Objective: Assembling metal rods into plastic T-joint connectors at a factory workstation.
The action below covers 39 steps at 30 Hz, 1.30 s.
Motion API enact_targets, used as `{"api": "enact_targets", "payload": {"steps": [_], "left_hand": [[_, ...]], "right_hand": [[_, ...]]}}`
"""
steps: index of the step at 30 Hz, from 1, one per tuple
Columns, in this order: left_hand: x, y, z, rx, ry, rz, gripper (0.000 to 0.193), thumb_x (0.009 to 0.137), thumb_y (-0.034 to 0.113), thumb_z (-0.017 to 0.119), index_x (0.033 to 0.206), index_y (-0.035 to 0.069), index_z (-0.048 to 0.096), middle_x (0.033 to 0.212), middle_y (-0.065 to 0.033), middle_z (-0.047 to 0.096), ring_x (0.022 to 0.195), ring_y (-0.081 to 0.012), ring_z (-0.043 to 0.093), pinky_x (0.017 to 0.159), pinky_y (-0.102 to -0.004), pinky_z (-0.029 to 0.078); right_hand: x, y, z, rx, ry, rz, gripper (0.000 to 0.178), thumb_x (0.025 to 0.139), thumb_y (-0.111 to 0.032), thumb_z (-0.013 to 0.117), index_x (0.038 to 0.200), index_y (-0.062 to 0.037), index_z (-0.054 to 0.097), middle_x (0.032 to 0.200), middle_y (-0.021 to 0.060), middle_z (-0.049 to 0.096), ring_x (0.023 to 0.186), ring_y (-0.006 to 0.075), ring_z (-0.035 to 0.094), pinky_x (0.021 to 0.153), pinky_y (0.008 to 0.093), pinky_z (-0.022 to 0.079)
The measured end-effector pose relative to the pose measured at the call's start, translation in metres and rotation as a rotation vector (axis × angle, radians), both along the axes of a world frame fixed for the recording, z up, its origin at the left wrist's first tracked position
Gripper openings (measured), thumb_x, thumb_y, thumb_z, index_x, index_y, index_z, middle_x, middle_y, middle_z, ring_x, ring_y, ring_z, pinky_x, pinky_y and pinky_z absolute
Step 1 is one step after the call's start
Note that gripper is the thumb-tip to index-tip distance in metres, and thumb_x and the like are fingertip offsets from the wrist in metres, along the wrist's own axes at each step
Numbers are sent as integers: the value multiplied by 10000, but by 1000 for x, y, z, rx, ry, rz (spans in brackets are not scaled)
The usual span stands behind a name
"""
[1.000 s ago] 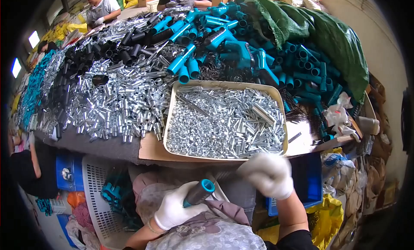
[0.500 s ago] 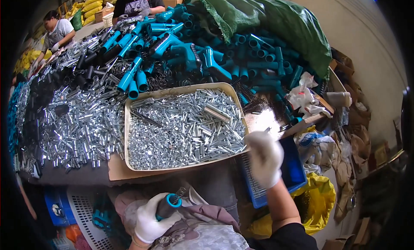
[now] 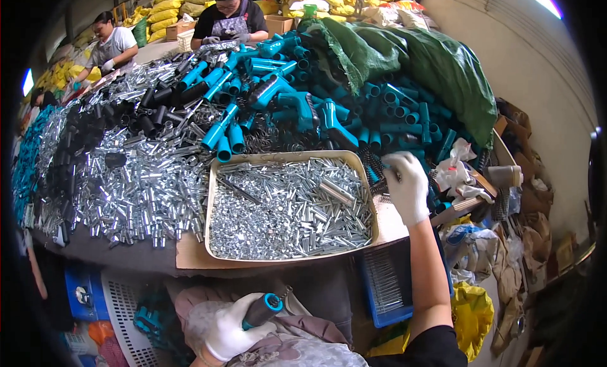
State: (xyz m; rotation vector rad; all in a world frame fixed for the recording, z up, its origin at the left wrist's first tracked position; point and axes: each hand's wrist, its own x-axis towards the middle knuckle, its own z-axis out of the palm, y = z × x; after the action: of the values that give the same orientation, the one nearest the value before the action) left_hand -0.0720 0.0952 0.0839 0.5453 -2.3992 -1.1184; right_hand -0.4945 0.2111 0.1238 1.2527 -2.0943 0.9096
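Observation:
My left hand, in a white glove, is wrapped round a black tool handle with a teal rim at its open end. A thin coil spring sticks out of that end. My right hand, also gloved in white, is stretched out past the right edge of a cream tray. Its fingers are curled at a heap of dark coil springs; what lies between the fingertips is too small to make out. The tray holds many small metal pins and nuts, with a larger metal tube on top.
Teal gun-shaped housings pile up behind the tray, partly under a green tarp. Loose metal sleeves spread to the left. A blue bin stands below the table's right side. Two people work across the table.
My right hand has moved from above the blue bin forward to the dark springs, its fingers curling. The left hand still grips the handle, now tilted more to the right. The whole view has shifted.

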Motion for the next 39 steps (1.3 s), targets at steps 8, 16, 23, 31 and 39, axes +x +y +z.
{"api": "enact_targets", "payload": {"steps": [8,16,23,31,39], "left_hand": [[7,7,12,72,-5,42,584,713,203,909,1227,60,670,979,-160,746,865,-334,750,756,-382,593],[23,-8,14,35,-2,96,571,739,195,895,1238,42,664,976,-185,741,846,-342,752,742,-380,590],[37,-20,13,6,-12,47,544,784,245,875,1244,53,656,1009,-160,742,850,-341,743,742,-373,594],[63,-27,11,-233,-54,28,545,767,294,874,1219,73,662,1024,-120,746,862,-304,734,769,-368,590],[79,-41,5,-143,-90,-193,607,796,346,851,1294,67,647,1080,-154,740,902,-360,727,817,-414,579]], "right_hand": [[-31,-129,30,482,-101,-1,802,762,-87,748,1505,-199,465,1206,209,682,1122,405,647,978,462,523],[89,-70,67,-338,-676,425,640,742,67,591,1366,-73,567,1149,98,665,972,175,641,852,296,532],[182,14,-7,264,-1598,694,653,783,-370,825,1279,4,623,1014,87,704,888,161,671,823,335,545],[202,-10,-2,303,-1805,738,676,733,-378,854,1220,28,619,985,130,704,768,220,705,683,347,583],[225,-26,10,758,-622,1086,510,722,-120,804,1221,-170,713,919,109,674,829,292,692,792,394,573]]}}
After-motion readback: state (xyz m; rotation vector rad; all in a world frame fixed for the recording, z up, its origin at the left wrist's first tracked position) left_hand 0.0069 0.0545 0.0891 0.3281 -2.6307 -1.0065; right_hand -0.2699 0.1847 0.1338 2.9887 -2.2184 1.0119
